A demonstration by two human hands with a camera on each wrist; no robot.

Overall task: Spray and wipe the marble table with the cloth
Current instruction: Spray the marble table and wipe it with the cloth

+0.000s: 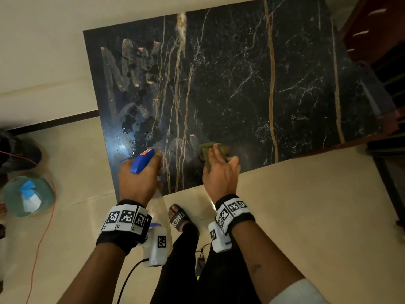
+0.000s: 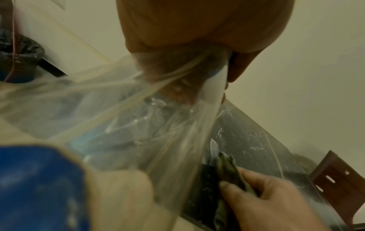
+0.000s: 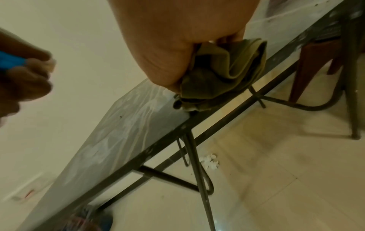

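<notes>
The black marble table (image 1: 241, 73) with gold and white veins fills the head view; its left part carries wet streaks and droplets (image 1: 131, 88). My left hand (image 1: 138, 178) grips a clear spray bottle with a blue trigger head (image 1: 142, 160) over the table's near left corner. The bottle's clear body (image 2: 118, 117) hangs below that hand. My right hand (image 1: 221, 170) holds a bunched olive-green cloth (image 1: 208, 150) on the table's near edge. The cloth (image 3: 223, 73) lies folded under the fingers, and it also shows as the cloth (image 2: 227, 168) beside the bottle.
A brown wooden chair (image 1: 372, 29) stands at the table's right. A lined bin (image 1: 28, 196) and a dark object with an orange cord sit on the floor at left. Thin metal table legs (image 3: 197, 164) run under the top. My sandalled foot (image 1: 178, 218) is near the edge.
</notes>
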